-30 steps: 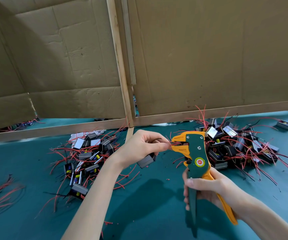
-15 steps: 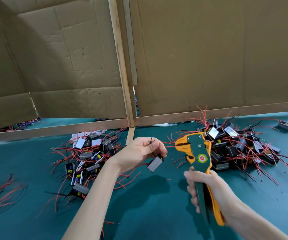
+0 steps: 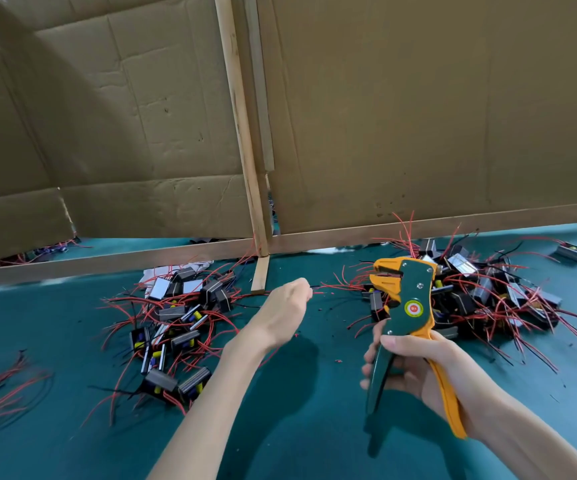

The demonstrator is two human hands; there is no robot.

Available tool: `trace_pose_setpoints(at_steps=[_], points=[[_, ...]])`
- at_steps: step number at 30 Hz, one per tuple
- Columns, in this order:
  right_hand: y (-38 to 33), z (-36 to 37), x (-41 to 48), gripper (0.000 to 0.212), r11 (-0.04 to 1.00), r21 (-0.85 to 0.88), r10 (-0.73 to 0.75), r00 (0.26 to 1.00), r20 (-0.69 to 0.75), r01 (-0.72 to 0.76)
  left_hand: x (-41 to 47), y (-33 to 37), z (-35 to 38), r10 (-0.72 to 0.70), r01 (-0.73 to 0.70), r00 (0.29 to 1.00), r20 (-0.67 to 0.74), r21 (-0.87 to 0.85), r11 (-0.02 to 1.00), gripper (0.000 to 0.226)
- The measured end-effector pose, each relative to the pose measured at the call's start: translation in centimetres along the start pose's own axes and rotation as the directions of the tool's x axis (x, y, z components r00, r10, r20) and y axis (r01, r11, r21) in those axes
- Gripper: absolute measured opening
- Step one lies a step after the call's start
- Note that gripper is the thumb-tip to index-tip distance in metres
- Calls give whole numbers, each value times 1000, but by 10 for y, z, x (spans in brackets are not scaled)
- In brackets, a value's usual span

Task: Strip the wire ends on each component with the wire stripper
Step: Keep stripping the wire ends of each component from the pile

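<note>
Wire stripper upright in right hand.

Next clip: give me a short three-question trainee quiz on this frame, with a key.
1. True or false: the stripper lies flat on the table.
2. Which hand grips the stripper? A. left B. right C. both
3. Fill in: most wires in the left pile and the right pile are ___.
Key: 1. False; the right hand holds it up off the table. 2. B. 3. Red.
</note>
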State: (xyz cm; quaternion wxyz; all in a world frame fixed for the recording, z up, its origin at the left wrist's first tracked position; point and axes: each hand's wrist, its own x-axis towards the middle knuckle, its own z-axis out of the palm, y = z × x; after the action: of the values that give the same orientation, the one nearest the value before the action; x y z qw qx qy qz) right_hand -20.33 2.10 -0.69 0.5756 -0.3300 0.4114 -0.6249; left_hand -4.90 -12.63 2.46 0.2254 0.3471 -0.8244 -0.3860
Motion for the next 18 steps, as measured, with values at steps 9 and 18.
trace_pose_setpoints(at_steps=[9,18], points=[[0,-2,-1,29,998,-58,23,993,113,-17,-3,17,-12,223,-221,975,20,-88,971,33],[-4,1,-7,28,997,-73,1,979,202,14,-12,34,-12,286,-265,951,115,-171,949,25]])
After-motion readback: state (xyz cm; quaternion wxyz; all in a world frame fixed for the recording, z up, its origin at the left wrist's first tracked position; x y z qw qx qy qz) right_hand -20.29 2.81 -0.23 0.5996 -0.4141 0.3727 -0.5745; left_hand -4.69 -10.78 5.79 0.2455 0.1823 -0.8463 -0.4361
